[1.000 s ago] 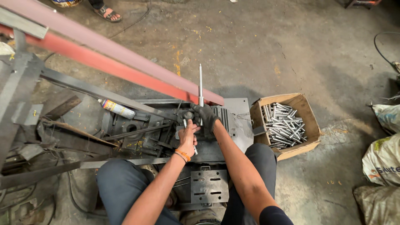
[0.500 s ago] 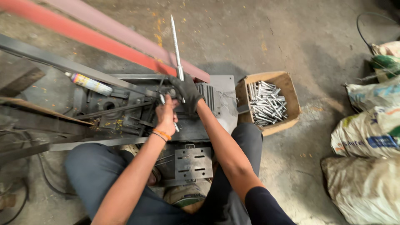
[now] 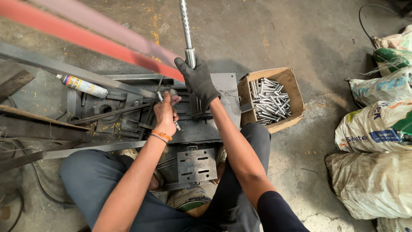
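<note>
Right hand, in a black glove, closed around the base of a long perforated steel lever rising toward 12 o'clock; forearm stretched straight out from the body. Left hand, bare with an orange wristband, pinching a short metal pin on the grey press machine, wrist bent down. At 3 o'clock of the gloved hand, cardboard box of metal pins. At 9 o'clock, spray can.

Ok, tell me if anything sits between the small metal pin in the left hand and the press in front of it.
Nothing visible: the left hand holds the pin right over the press, no object between.
</note>
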